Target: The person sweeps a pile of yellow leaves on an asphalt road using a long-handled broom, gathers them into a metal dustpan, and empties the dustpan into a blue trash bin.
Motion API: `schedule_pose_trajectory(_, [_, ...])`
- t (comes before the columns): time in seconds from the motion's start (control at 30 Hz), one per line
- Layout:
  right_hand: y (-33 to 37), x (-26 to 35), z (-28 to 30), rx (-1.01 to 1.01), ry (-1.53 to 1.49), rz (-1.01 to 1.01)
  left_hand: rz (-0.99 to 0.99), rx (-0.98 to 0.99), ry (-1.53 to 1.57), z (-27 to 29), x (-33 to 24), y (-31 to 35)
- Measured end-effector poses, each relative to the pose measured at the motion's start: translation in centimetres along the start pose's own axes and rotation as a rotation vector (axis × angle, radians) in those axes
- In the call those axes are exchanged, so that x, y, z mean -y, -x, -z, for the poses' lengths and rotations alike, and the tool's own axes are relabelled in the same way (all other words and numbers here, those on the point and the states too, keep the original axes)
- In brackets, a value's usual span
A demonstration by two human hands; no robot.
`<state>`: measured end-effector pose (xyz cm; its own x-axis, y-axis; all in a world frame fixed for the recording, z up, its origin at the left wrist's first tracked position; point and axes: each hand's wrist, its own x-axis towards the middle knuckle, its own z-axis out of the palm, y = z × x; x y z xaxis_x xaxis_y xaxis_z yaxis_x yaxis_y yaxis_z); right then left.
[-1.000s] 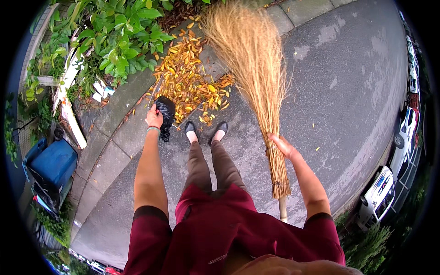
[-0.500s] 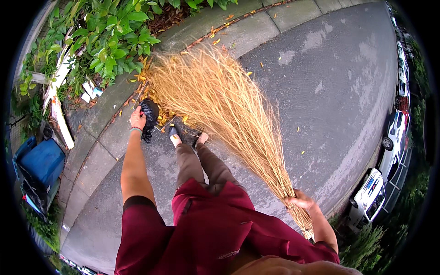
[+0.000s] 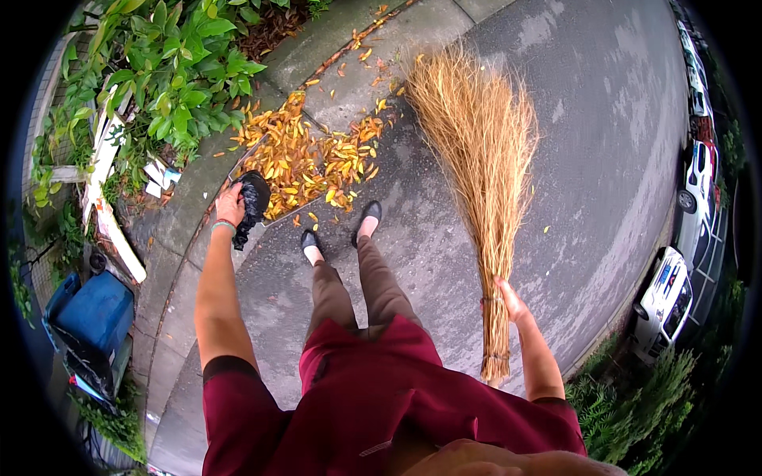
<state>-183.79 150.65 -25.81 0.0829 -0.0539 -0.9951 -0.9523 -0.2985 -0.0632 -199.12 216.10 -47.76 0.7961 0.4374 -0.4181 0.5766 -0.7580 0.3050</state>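
Note:
My right hand (image 3: 512, 301) grips the bound handle of a large straw broom (image 3: 484, 159) on my right. Its bristles fan out away from me over the road. My left hand (image 3: 230, 205) is closed on a crumpled black plastic bag (image 3: 254, 202), which seems to cover the handle end of a dustpan. Thin edges of that dustpan (image 3: 279, 220) show around a heap of yellow leaves (image 3: 290, 163). Most of the pan is hidden under the leaves. More leaves spill over to the right, close to the curb and the broom's bristles.
A leafy green bush (image 3: 182, 71) overhangs the curb at far left. Pale broken boards (image 3: 115, 230) and a blue bin (image 3: 94, 309) lie along the left side. My feet (image 3: 367, 222) stand on grey road (image 3: 444, 262). Parked white cars (image 3: 665, 297) line the right edge.
The broom has swung right, away from the dustpan, and stands more upright in view, uncovering the leaf heap. My right foot has shifted right. My left hand still holds the black bag.

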Motion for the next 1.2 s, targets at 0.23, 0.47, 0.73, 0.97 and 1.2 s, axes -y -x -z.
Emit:
schedule_pose_trajectory(0.23, [-0.9, -5.8, -13.5, 0.229, 0.204, -0.345, -0.012, 0.006, -0.088, -1.3, -1.6, 1.5])
schedule_pose_trajectory(0.47, [11.1, -8.7, -16.4, 0.245, 0.297, -0.328, -0.004, -0.026, -0.001, -0.9, -1.4, 1.1])
schedule_pose_trajectory(0.73, [16.8, -15.6, -9.2, 0.088, -0.017, -0.047, 0.098, 0.012, 0.084, -1.5, 1.6, 2.4])
schedule_pose_trajectory(0.97, [3.9, -0.5, -9.2, 0.154, -0.293, 0.009, 0.242, 0.068, 0.08, -1.6, 1.5, 2.2])
schedule_pose_trajectory(1.2, [-9.8, 19.4, -11.4, 0.026, 0.257, 0.135, 0.271, 0.016, -0.02, -1.7, -1.8, 0.9])
